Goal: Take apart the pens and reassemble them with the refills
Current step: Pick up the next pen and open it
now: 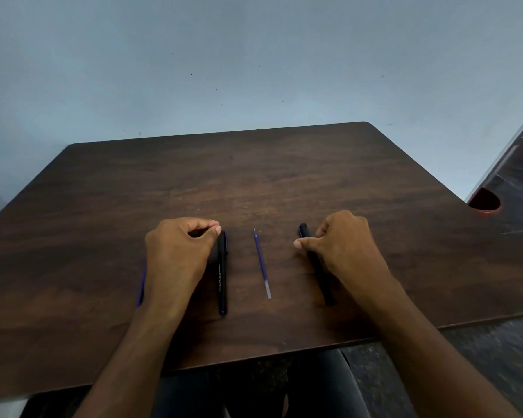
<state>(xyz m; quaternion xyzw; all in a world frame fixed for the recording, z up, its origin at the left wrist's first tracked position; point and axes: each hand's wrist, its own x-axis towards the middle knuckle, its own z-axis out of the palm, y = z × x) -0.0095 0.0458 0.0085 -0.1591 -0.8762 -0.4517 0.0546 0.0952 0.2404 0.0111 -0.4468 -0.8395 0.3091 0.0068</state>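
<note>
Two black pens and two blue refills lie on the dark wooden table [103,206]. The left pen [222,276] lies lengthwise, cap end away from me; my left hand [175,251] pinches thumb and forefinger at that cap end. One refill [262,263] lies bare between the pens, tip pointing away. The other refill [140,286] shows as a blue sliver left of my left wrist, mostly hidden. My right hand [344,245] rests over the right pen [322,276], thumb on its left side and fingers curled on its right; the hand hides part of the barrel.
The table's near edge runs just above my lap. A pale blue wall stands behind the far edge. A red round container [484,202] sits on the dark floor beyond the table's right side.
</note>
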